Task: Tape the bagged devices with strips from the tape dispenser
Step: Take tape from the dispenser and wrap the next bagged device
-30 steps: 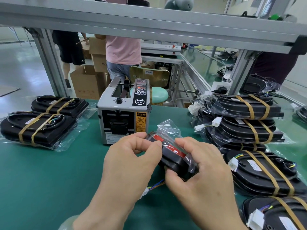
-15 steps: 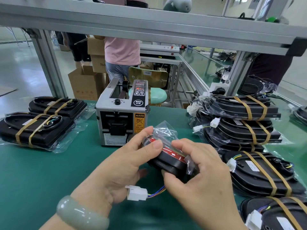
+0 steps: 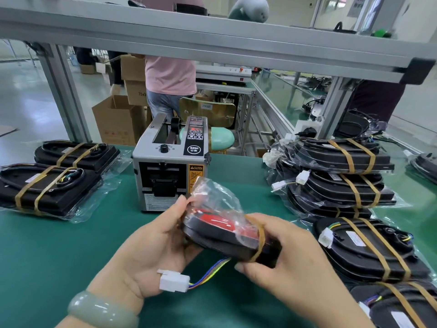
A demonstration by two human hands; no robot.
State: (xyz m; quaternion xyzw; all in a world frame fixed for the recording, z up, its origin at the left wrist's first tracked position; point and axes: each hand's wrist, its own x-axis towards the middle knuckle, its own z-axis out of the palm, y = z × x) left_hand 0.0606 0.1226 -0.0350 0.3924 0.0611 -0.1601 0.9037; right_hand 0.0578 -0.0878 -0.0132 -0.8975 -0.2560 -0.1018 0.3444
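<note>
Just in front of the tape dispenser (image 3: 170, 171), the left hand (image 3: 151, 252) and right hand (image 3: 290, 261) both grip one bagged device (image 3: 224, 235) above the green table (image 3: 47, 256).

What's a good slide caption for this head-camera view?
Left hand and right hand hold a bagged device, one tape strip on it, before the tape dispenser.

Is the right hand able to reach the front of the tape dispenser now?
Probably yes, but not at once: the right hand grips the bagged device together with the left hand. The tape dispenser stands just behind the device, with nothing else between.
</note>
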